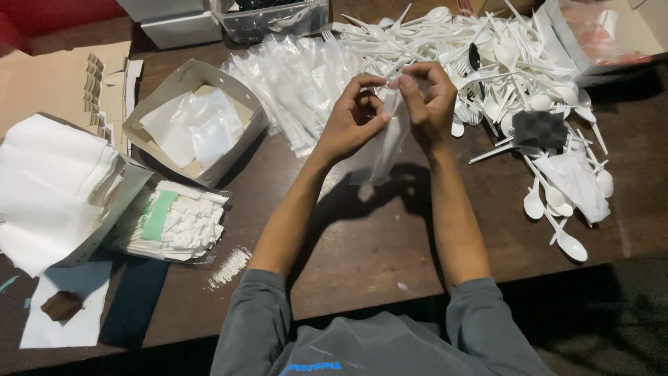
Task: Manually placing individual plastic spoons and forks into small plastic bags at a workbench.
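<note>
A: Nearest, on the table (376,244)?
B: Napkins (174,223) front left, a few spoons (557,209) front right. Stock parked at the sides, likely to spare the middle for working.

A: And mid-table?
B: Left hand (351,122) and right hand (428,101), raised side by side, fingers curled, pinching the mouth of a clear sleeve (383,150). Hanging down between them, seemingly pulled open at the top.

A: Beyond?
B: Stack of sleeves (299,83) just behind; cutlery pile (487,56) farther right, within reach.
</note>
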